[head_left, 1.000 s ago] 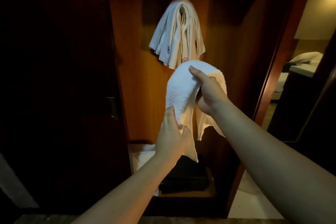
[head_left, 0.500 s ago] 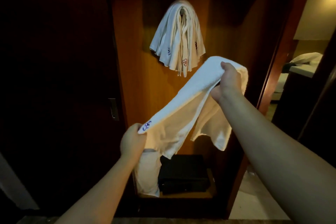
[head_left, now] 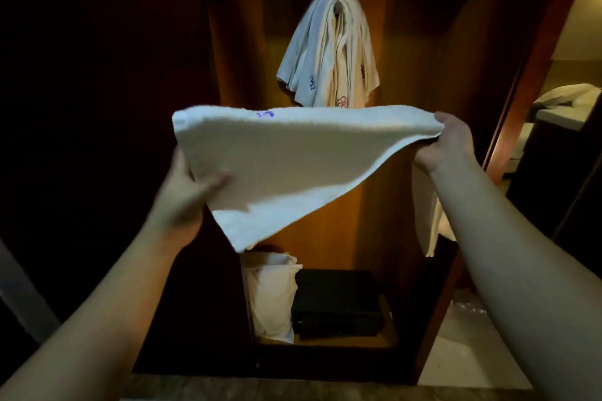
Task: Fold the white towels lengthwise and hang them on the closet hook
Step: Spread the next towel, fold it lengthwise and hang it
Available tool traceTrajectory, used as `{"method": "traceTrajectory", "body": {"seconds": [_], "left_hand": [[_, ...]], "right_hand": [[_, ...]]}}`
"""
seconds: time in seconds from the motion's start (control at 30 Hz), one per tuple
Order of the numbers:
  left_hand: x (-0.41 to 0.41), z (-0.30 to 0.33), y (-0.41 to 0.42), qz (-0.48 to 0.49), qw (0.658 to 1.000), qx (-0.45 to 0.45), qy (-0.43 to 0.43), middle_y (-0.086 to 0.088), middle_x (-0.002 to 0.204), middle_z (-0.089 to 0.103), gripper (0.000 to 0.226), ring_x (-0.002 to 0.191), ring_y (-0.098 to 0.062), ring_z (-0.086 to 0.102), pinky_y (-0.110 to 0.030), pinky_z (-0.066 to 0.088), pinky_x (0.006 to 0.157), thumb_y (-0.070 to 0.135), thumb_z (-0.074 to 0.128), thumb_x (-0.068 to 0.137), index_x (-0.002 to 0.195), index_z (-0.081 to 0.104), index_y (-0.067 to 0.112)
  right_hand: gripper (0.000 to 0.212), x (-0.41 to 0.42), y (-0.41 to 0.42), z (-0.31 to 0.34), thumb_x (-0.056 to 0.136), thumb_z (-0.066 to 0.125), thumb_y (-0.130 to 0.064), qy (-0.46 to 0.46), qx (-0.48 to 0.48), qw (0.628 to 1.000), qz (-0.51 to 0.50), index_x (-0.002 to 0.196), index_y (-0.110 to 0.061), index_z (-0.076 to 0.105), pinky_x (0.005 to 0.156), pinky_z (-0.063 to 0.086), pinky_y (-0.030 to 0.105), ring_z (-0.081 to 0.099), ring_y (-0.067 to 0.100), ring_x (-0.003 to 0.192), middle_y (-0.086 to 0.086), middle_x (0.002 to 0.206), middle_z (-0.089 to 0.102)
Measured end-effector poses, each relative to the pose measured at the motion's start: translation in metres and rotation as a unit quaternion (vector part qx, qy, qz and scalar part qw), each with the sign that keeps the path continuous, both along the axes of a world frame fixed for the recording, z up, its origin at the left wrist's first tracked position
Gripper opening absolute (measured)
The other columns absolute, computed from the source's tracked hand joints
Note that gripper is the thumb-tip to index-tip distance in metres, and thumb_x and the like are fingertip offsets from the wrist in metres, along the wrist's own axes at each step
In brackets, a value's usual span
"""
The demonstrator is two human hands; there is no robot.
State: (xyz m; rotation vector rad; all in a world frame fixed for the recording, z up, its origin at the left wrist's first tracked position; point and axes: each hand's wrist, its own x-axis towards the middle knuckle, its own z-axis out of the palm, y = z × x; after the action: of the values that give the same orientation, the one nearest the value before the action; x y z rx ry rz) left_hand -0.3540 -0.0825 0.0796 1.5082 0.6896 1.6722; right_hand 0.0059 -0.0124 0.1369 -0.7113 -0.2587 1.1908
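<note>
A person stands before an open wooden closet [head_left: 423, 75], stretching a white towel [head_left: 286, 159] level between both hands below a bundle of hung towels [head_left: 329, 52] that already covers the closet hook. The left hand [head_left: 185, 195] pinches the towel's near left edge, thumb on top and fingers hidden beneath the cloth; the right hand [head_left: 449, 143] holds the far right end bunched in curled fingers, with a loose tail of cloth hanging below the wrist. The towel sags to a point in the middle, above a white bag [head_left: 270, 296] and a black box [head_left: 338, 303] on the closet's bottom shelf. The risks look plain: the grip on each side is shallow, so a tug to straighten the fold could pull a corner free and drop the towel onto the shelf; the dangling tail could leave the lengthwise fold crooked; and the hook seems crowded enough that pushing another towel over it could dislodge those hanging there, since the hook itself cannot be seen under them
</note>
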Motion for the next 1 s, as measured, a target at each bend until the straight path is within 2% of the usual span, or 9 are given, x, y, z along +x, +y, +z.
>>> {"method": "traceTrajectory", "body": {"seconds": [0.07, 0.13, 0.2, 0.3, 0.43, 0.57, 0.7, 0.9, 1.0], "left_hand": [[0.013, -0.022, -0.006, 0.016, 0.990, -0.075, 0.115, 0.010, 0.103, 0.073, 0.065, 0.101, -0.009, 0.068, -0.022, 0.055, 0.082, 0.017, 0.084, 0.060, 0.122, 0.064, 0.021], [0.013, -0.035, -0.004, 0.077, 0.984, -0.098, 0.127, 0.011, 0.087, 0.074, 0.046, 0.085, -0.008, 0.070, -0.027, 0.054, 0.074, 0.005, 0.073, 0.067, 0.109, 0.071, 0.022], [0.001, -0.032, -0.004, 0.095, 0.990, -0.070, 0.081, 0.008, 0.082, 0.075, 0.036, 0.074, -0.008, 0.070, -0.026, 0.054, 0.062, 0.002, 0.067, 0.072, 0.092, 0.076, 0.031], [-0.013, -0.021, -0.004, 0.094, 0.995, 0.001, 0.039, 0.006, 0.093, 0.075, 0.026, 0.085, -0.013, 0.070, -0.024, 0.056, 0.065, 0.018, 0.071, 0.071, 0.091, 0.075, 0.034], [-0.015, -0.014, -0.007, 0.096, 0.995, 0.005, 0.030, 0.005, 0.099, 0.074, 0.021, 0.090, -0.015, 0.070, -0.027, 0.058, 0.066, 0.020, 0.069, 0.077, 0.092, 0.075, 0.034], [-0.017, -0.014, -0.007, 0.036, 0.999, 0.006, 0.022, 0.004, 0.092, 0.069, 0.044, 0.088, -0.020, 0.067, -0.028, 0.055, 0.062, -0.013, 0.052, 0.080, 0.075, 0.075, 0.025], [-0.016, -0.016, -0.010, -0.022, 0.999, -0.009, 0.048, -0.001, 0.089, 0.059, 0.054, 0.081, -0.019, 0.064, -0.027, 0.048, 0.050, -0.027, 0.034, 0.073, 0.059, 0.063, 0.017], [-0.021, -0.038, -0.009, 0.071, 0.977, -0.108, 0.168, -0.006, 0.119, 0.061, 0.054, 0.098, -0.035, 0.065, -0.033, 0.056, 0.056, -0.018, 0.033, 0.083, 0.061, 0.065, 0.019], [-0.016, -0.042, -0.014, 0.019, 0.986, -0.117, 0.113, -0.007, 0.111, 0.064, 0.055, 0.099, -0.040, 0.063, -0.036, 0.055, 0.056, -0.020, 0.032, 0.084, 0.060, 0.063, 0.018]], "right_hand": [[0.032, -0.001, 0.001, -0.005, 0.094, 0.059, -0.014, -0.007, -0.012, 1.000, 0.017, 0.126, -0.008, 0.060, 0.071, 0.059, 0.039, 0.068, 0.031, 0.098, 0.012, 0.113, 0.067], [0.036, -0.001, 0.001, -0.014, 0.099, 0.051, -0.017, -0.017, -0.019, 0.999, 0.034, 0.134, -0.006, 0.054, 0.084, 0.057, 0.043, 0.066, 0.034, 0.106, 0.015, 0.124, 0.065], [0.035, -0.001, -0.001, -0.020, 0.102, 0.047, -0.016, -0.016, -0.022, 0.999, 0.041, 0.135, -0.004, 0.052, 0.073, 0.059, 0.043, 0.068, 0.034, 0.102, 0.018, 0.122, 0.068], [0.034, -0.002, -0.002, -0.028, 0.105, 0.043, -0.015, -0.009, -0.009, 0.999, 0.052, 0.135, -0.003, 0.053, 0.053, 0.059, 0.041, 0.070, 0.034, 0.097, 0.020, 0.115, 0.070], [0.037, -0.004, -0.001, -0.032, 0.106, 0.039, -0.016, -0.041, -0.008, 0.996, 0.075, 0.137, -0.002, 0.053, 0.065, 0.060, 0.044, 0.069, 0.036, 0.107, 0.021, 0.119, 0.070], [0.034, 0.001, 0.001, -0.040, 0.105, 0.045, -0.016, -0.052, -0.026, 0.995, 0.081, 0.134, -0.002, 0.054, 0.077, 0.060, 0.051, 0.071, 0.037, 0.102, 0.022, 0.115, 0.071], [0.038, 0.009, 0.005, -0.048, 0.105, 0.047, -0.017, -0.053, -0.038, 0.995, 0.080, 0.140, -0.004, 0.050, 0.091, 0.056, 0.055, 0.068, 0.039, 0.109, 0.022, 0.123, 0.068], [0.035, 0.020, 0.002, -0.055, 0.106, 0.043, -0.019, -0.085, -0.038, 0.992, 0.083, 0.132, -0.003, 0.059, 0.073, 0.062, 0.045, 0.073, 0.033, 0.100, 0.017, 0.115, 0.073], [0.034, 0.023, 0.001, -0.058, 0.106, 0.044, -0.022, -0.096, -0.037, 0.992, 0.079, 0.129, -0.003, 0.061, 0.072, 0.063, 0.040, 0.075, 0.029, 0.095, 0.015, 0.112, 0.074]]}}
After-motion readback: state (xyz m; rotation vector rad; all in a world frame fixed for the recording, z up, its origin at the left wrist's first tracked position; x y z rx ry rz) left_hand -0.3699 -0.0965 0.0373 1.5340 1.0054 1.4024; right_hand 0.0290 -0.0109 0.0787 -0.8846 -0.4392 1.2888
